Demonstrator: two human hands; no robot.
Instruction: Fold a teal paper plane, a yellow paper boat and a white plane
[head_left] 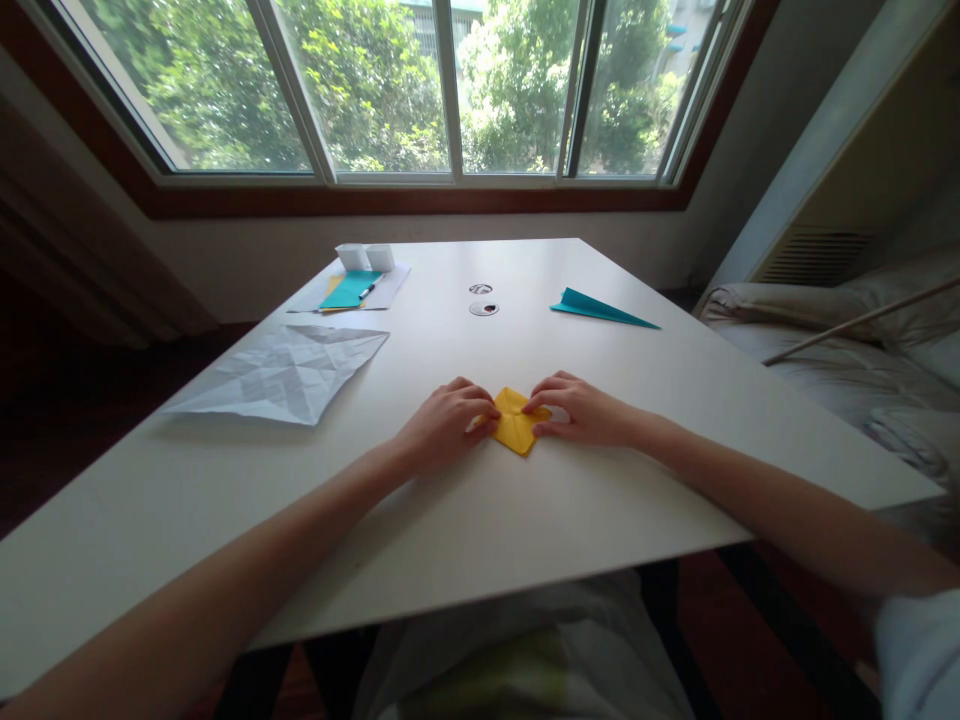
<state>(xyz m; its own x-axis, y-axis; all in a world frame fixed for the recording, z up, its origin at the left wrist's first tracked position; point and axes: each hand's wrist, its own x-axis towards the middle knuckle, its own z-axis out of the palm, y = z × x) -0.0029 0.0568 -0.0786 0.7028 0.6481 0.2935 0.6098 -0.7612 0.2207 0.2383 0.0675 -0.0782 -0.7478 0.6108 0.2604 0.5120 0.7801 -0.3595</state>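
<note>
A small yellow folded paper lies on the white table in front of me, with creases meeting near its middle. My left hand grips its left corner between thumb and fingers. On the opposite side, my right hand pinches the right edge, its index finger resting on the paper's upper face. The parts of the paper under my fingertips are hidden.
Creased white paper lies to the left. Behind it, white paper boxes, teal paper and a pen sit together. Two round pieces lie mid-table. A teal paper plane rests at right. The table ends before my lap.
</note>
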